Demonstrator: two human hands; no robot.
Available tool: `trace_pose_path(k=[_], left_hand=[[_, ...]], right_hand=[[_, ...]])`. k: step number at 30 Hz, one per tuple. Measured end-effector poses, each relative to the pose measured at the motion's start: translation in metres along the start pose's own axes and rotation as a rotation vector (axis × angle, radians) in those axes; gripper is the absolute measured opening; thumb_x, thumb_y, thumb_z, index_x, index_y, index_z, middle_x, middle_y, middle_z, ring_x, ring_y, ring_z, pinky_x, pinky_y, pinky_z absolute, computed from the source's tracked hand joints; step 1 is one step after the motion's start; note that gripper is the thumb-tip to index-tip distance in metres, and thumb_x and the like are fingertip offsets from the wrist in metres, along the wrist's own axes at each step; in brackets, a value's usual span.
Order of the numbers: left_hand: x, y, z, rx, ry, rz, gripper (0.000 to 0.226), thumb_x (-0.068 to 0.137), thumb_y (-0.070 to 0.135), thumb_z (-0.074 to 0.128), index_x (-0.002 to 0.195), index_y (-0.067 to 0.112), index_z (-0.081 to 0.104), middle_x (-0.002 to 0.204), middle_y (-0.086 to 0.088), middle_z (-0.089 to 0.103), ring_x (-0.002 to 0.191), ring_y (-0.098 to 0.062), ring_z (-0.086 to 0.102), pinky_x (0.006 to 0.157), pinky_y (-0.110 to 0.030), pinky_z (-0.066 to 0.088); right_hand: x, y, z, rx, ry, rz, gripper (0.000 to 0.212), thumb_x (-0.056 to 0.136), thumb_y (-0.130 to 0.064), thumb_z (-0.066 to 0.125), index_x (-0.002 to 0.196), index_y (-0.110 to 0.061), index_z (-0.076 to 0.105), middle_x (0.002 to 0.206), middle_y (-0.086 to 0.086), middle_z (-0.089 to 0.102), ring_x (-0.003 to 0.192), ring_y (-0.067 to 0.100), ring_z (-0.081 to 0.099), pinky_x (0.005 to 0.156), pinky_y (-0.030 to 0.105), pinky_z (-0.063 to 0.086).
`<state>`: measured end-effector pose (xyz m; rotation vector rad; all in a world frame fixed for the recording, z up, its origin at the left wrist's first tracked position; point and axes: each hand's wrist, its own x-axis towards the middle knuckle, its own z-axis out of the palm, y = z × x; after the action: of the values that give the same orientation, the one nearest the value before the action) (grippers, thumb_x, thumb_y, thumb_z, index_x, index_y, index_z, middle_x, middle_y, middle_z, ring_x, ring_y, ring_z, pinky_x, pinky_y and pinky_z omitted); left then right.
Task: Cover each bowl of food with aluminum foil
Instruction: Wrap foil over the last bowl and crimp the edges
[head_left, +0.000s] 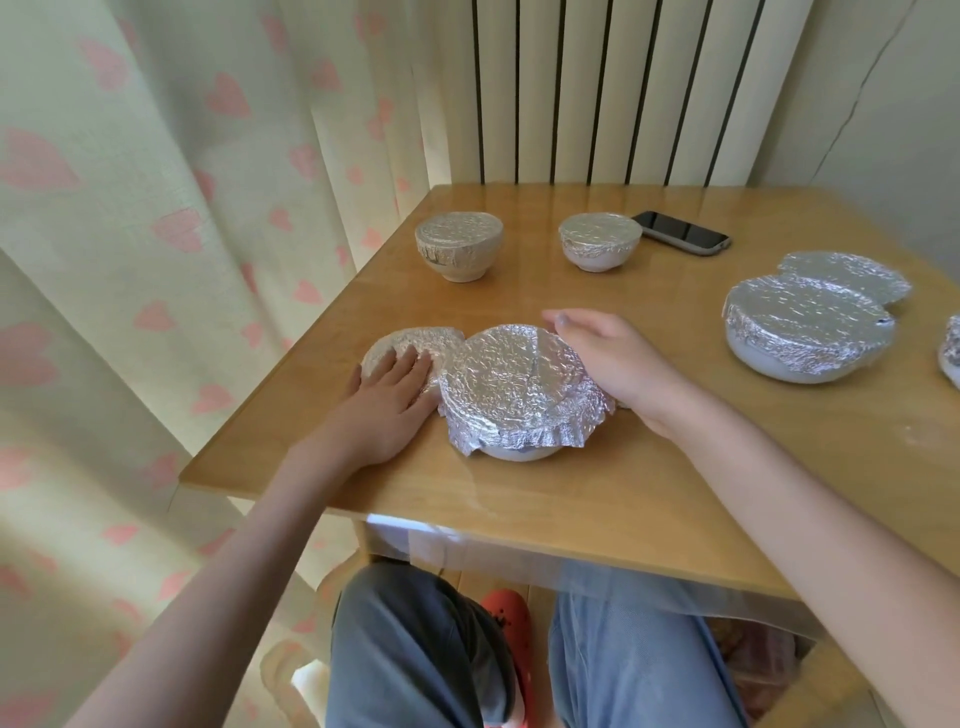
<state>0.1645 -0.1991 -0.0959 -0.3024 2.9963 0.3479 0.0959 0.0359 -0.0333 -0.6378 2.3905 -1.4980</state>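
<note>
A white bowl stands near the table's front edge, capped with crinkled aluminum foil whose front edge flares loose. My left hand lies flat, fingers spread, against its left side and over a second foil-covered bowl behind it. My right hand cups the foil's right rim with open fingers. Further foil-covered bowls sit at the back left, back centre and right, with another behind that one.
A dark phone lies at the back of the wooden table. One more foil-covered dish shows at the right edge. A heart-patterned curtain hangs to the left, a radiator behind. My knees are under the table.
</note>
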Motion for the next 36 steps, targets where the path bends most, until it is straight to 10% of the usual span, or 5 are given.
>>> trace_pose_path(k=[10, 13, 16, 30, 36], left_hand=[[0.049, 0.014, -0.011, -0.005, 0.231, -0.033, 0.06, 0.104, 0.048, 0.01, 0.156, 0.021, 0.0, 0.163, 0.0, -0.01, 0.15, -0.016, -0.009, 0.119, -0.046, -0.009], [0.032, 0.035, -0.026, -0.545, 0.308, 0.184, 0.065, 0.101, 0.051, 0.003, 0.155, 0.018, 0.016, 0.163, -0.001, 0.011, 0.15, -0.014, 0.002, 0.121, -0.04, 0.002], [0.016, 0.058, -0.038, -1.109, -0.013, 0.33, 0.052, 0.104, 0.049, 0.018, 0.141, 0.026, 0.047, 0.151, 0.009, 0.042, 0.14, -0.006, 0.035, 0.117, -0.029, 0.025], [0.004, 0.077, -0.036, -0.743, 0.102, 0.231, 0.042, 0.106, 0.039, 0.029, 0.124, 0.023, 0.064, 0.126, 0.008, 0.06, 0.12, -0.011, 0.053, 0.105, -0.029, 0.036], [-0.014, 0.079, -0.018, -0.817, 0.339, 0.083, 0.044, 0.105, 0.042, 0.028, 0.124, 0.023, 0.063, 0.13, 0.004, 0.059, 0.123, -0.015, 0.05, 0.104, -0.032, 0.035]], right_hand=[[-0.008, 0.004, 0.006, 0.131, 0.24, 0.056, 0.037, 0.101, -0.024, 0.04, 0.137, -0.017, 0.05, 0.137, -0.007, 0.051, 0.111, -0.001, 0.043, 0.09, 0.016, 0.03], [-0.009, 0.006, 0.019, 0.144, 0.219, 0.056, 0.038, 0.102, -0.024, 0.038, 0.137, -0.016, 0.049, 0.138, -0.008, 0.05, 0.114, -0.002, 0.042, 0.091, 0.015, 0.03], [-0.01, 0.009, 0.03, 0.099, 0.307, 0.034, 0.035, 0.102, -0.022, 0.036, 0.132, -0.015, 0.053, 0.135, -0.006, 0.054, 0.12, 0.006, 0.047, 0.092, 0.019, 0.035], [-0.006, 0.02, 0.031, 0.158, 0.235, 0.116, 0.05, 0.103, -0.036, 0.031, 0.107, 0.008, 0.055, 0.113, 0.029, 0.059, 0.106, 0.042, 0.055, 0.079, 0.038, 0.046], [-0.002, 0.008, 0.019, 0.199, 0.002, 0.15, 0.049, 0.101, -0.046, 0.031, 0.123, -0.012, 0.059, 0.122, 0.002, 0.063, 0.11, 0.019, 0.06, 0.096, 0.026, 0.044]])
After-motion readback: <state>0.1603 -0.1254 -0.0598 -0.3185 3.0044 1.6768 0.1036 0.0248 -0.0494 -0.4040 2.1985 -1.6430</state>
